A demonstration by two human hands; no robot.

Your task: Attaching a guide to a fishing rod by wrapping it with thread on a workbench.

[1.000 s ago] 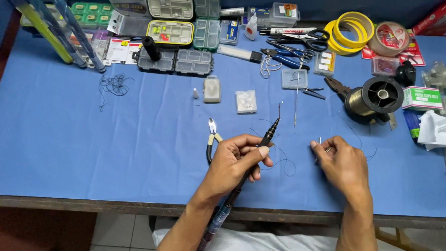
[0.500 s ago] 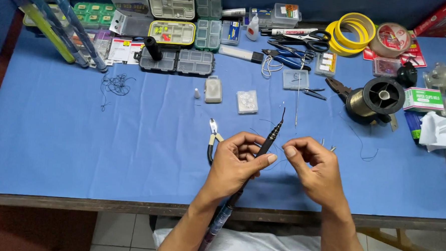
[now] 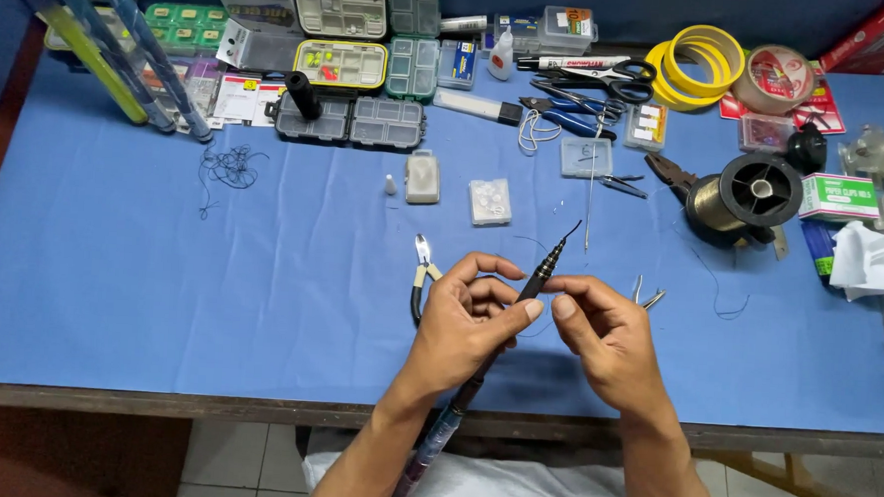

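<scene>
Right hand (image 3: 602, 335) has closed in; both hands' fingers (image 3: 531, 308) pinch the rod tip (image 3: 544, 270).

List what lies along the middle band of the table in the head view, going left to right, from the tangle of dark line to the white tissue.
Tangle of dark line → small white box → clear packet → tip of the dark rod → spool of line → crumpled white tissue.

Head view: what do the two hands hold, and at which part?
The left hand grips a thin dark rod near its tip end. The right hand pinches at the same spot; what its fingertips hold cannot be told.
</scene>
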